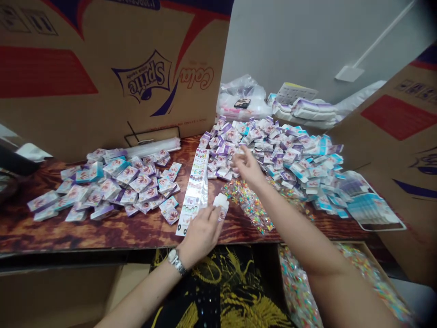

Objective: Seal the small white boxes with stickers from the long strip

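Observation:
My left hand (201,230), with a watch on the wrist, pinches a small white packet (221,202) over the wooden table's (102,230) front edge. My right hand (246,166) reaches out to the near edge of a big heap of small purple, white and blue boxes (280,146); its fingers are blurred and I cannot see anything in them. Between the hands lie a long strip of nail-sticker sheets (194,191) and a clear bag of colourful bits (251,205).
A second heap of the same small boxes (112,184) lies at the left. Cardboard cartons (112,68) wall the table at the back and right. Plastic bags and stacked packs (303,107) sit at the back. An open box of colourful packets (300,291) stands below right.

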The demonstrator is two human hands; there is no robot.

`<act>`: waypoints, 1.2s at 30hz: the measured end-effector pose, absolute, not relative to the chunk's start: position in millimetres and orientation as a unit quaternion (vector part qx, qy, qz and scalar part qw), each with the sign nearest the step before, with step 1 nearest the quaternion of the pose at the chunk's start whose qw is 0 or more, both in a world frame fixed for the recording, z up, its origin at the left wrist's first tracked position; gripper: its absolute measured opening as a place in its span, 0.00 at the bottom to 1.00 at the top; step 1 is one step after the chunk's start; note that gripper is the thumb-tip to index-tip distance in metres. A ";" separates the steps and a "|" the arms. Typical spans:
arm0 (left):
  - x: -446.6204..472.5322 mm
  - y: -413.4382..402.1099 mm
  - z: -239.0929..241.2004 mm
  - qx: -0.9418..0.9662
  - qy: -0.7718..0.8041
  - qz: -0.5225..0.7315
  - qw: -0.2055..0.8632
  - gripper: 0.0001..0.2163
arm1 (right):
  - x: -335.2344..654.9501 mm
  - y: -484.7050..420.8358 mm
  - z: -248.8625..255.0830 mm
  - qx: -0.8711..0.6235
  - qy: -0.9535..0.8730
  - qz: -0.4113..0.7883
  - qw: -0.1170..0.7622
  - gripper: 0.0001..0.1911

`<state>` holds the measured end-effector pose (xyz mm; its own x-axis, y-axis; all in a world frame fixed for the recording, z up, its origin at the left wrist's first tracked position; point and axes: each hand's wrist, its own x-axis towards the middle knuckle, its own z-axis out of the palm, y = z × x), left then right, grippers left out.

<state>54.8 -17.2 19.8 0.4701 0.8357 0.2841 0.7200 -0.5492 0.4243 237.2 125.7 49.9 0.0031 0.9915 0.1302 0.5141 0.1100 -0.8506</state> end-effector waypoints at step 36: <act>72.2 -12.3 17.6 0.802 0.521 0.271 0.107 0.27 | 219.6 7.1 41.8 -0.480 -0.699 0.333 0.413 0.05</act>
